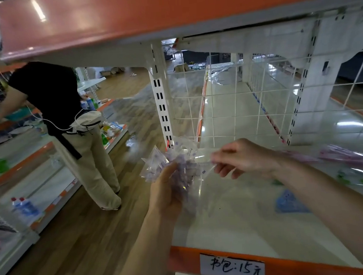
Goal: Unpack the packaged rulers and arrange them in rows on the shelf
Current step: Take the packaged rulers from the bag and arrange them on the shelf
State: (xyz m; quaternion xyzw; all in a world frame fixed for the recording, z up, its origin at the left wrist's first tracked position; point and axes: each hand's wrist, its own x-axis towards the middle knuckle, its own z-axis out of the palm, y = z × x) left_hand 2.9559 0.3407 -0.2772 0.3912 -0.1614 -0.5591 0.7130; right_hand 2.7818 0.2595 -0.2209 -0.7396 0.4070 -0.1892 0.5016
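Left hand [169, 187] grips the crumpled ruler package [174, 158], right hand [244, 158] pinches its clear wrap; a hard tug could spill rulers off the shelf's [235, 219] left edge.

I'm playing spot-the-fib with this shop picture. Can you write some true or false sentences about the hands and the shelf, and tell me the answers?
1. The left hand grips a crumpled clear packet. True.
2. The right hand lies flat on the shelf. False: it pinches the packet's plastic, above the shelf.
3. The shelf's front edge is green. False: it is orange.
4. A handwritten label is stuck on that front edge. True.
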